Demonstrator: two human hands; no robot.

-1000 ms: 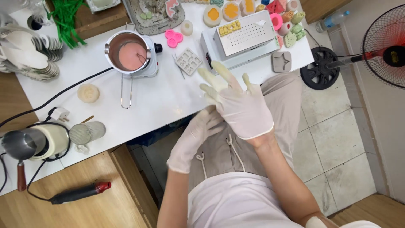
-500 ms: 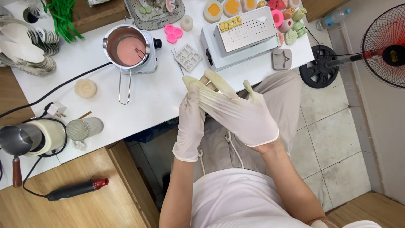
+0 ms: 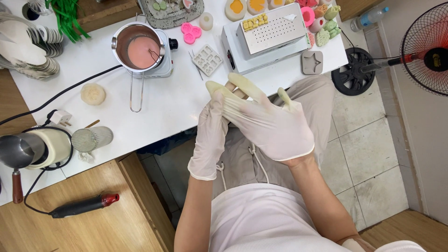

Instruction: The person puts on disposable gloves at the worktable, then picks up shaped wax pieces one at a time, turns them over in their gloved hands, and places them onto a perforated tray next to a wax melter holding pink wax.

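- Thin, cream-white latex glove (image 3: 275, 128) covers the right hand (image 3: 273, 126), stretched, with loose fingertips, above the white worktop (image 3: 154, 107) edge.
- Gloved left hand (image 3: 212, 126) has its grip pinched on that glove's fingers.
- Right grip: spread wide.

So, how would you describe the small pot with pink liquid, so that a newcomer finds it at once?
Start from the white table and look at its far side, left of the grey perforated box. There a steel pot sits on a small white heater, with a long wire handle pointing toward the person. It alone holds pink liquid; the pink moulds beside it are small and flat.
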